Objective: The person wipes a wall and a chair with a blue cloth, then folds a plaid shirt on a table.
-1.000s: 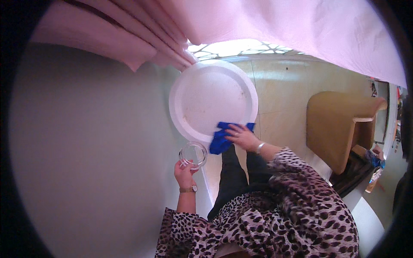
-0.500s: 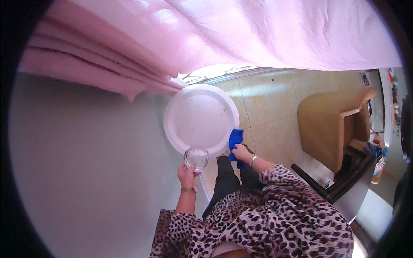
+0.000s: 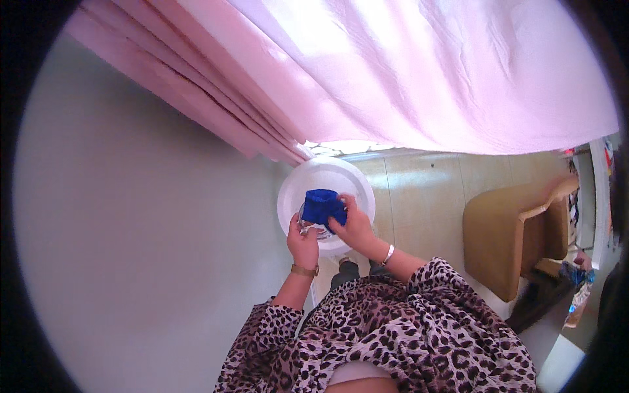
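My left hand [image 3: 303, 243] grips a clear round glass bowl [image 3: 322, 233] from its left side. A blue cloth [image 3: 322, 205] lies over the bowl and hides most of it. From the right, my right hand [image 3: 354, 226] holds the cloth against the glass, its fingers curled round the cloth's edge. Both hands are held over the near half of a round white table [image 3: 347, 175].
A pink curtain [image 3: 406, 78] hangs beyond the table, and a grey wall [image 3: 157, 223] runs along the left. To the right, a tan padded chair [image 3: 495, 229] stands on the beige tiled floor [image 3: 426, 196].
My right hand has brought the blue cloth leftward and up onto the glass bowl. The left hand has lifted the bowl slightly farther over the table, and the whole view has shifted.
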Available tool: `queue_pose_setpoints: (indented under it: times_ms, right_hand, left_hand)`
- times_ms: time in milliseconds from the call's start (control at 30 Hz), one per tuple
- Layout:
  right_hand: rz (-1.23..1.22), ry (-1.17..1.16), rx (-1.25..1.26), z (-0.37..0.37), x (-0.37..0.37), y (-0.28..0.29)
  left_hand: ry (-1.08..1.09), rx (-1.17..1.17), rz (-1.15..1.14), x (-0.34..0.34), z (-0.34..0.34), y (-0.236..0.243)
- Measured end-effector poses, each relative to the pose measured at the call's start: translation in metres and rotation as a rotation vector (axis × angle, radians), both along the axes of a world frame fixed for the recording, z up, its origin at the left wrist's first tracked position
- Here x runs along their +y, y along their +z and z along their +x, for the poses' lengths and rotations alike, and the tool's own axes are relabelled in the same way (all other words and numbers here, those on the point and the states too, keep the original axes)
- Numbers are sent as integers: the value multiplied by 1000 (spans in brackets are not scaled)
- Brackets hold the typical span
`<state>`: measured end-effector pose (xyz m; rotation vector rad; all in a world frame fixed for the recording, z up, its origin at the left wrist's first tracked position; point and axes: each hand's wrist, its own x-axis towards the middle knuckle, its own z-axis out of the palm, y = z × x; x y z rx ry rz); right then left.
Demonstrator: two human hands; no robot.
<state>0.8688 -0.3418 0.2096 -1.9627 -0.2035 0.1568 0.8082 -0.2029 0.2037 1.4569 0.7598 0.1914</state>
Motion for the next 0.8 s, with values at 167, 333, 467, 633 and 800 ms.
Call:
queue_pose_setpoints:
  times_ms: [167,333,467,633,800]
  right_hand:
    - [67,30,396,14,22,35]
    - [34,293,243,19,20,73]
    - [-108,466,-378,46,16,92]
    - [-47,334,117,37,22,96]
    - [102,423,501,46,-4,76]
  left_hand:
    - [-9,-250,454,-9,20,66]
    - [-30,-257,399,10,2,90]
    - [-139,-102,312,22,-4,99]
    - [-11,-234,-86,14,-4,98]
    - [-46,-274,-665,16,-13,97]
